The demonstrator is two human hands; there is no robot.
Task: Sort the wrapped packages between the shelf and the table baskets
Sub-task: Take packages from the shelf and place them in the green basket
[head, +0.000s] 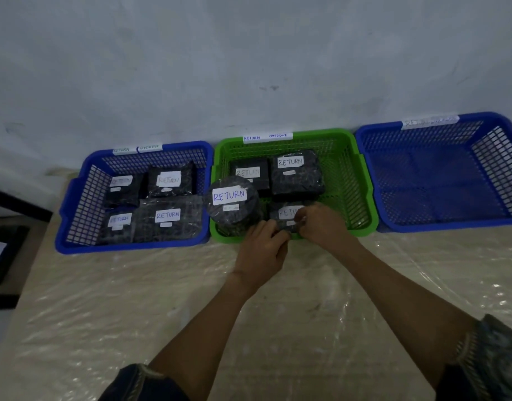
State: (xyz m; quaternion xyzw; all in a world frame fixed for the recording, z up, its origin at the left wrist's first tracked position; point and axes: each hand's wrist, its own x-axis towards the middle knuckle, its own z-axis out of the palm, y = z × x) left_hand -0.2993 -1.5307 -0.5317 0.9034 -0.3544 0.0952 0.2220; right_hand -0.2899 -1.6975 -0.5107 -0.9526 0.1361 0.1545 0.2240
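Three baskets stand in a row against the wall. The green basket (361,198) in the middle holds several black wrapped packages with white RETURN labels. A round package (234,209) leans at its front left. Both hands meet at the basket's front edge on a small black package (286,217): my left hand (263,250) pinches its near left end, and my right hand (321,224) grips its right side, partly covering the label. The left blue basket (75,215) holds several more RETURN packages. The right blue basket (440,180) has nothing in it.
The table (162,299) is covered with crinkled clear plastic sheeting. A dark shelf (5,250) with a black labelled item lies low at the left edge. White paper tags are stuck on each basket's back rim. A plain wall rises right behind the baskets.
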